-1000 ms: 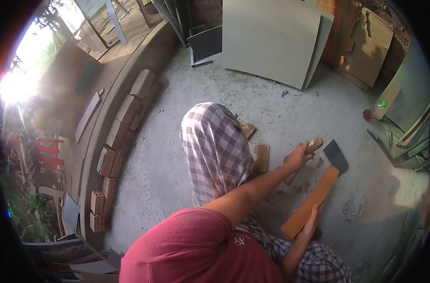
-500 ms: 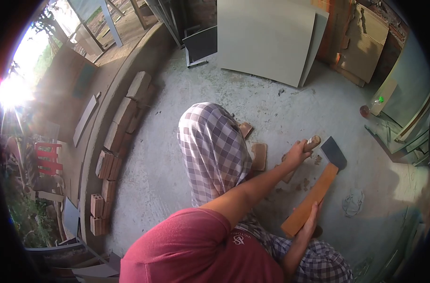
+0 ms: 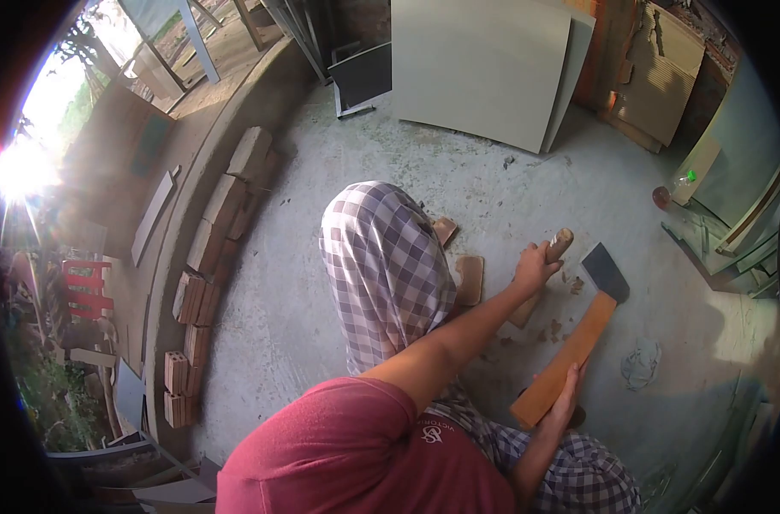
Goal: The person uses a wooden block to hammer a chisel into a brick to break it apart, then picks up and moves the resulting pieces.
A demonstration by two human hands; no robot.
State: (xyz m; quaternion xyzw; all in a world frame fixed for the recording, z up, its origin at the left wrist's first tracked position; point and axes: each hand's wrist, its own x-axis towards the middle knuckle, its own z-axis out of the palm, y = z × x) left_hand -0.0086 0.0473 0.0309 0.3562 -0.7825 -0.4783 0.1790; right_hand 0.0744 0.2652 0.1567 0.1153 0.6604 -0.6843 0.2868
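Note:
My left hand (image 3: 535,267) is closed around a brown wooden handle (image 3: 560,245), whose rounded end sticks out above the fist. What the handle leads to is partly hidden by the hand and forearm. My right hand (image 3: 566,396) grips the lower right edge of a long orange-brown wooden piece (image 3: 565,360), tilted up to the right. A dark grey flat piece (image 3: 607,272) meets the wood's upper end. Between my left forearm and the wood, small brown fragments (image 3: 555,327) lie on the floor.
Brick pieces (image 3: 470,280) lie beside my checkered left knee (image 3: 377,257). Hollow bricks (image 3: 206,248) line the low wall at left. Large pale panels (image 3: 480,73) lean at the back. Glass sheets (image 3: 737,188) and a green-capped bottle (image 3: 661,197) stand at right. Crumpled clear plastic (image 3: 641,364) lies nearby.
My left hand has moved slightly up and left with the handle, farther from the dark grey piece. My right hand and the wooden piece have barely moved.

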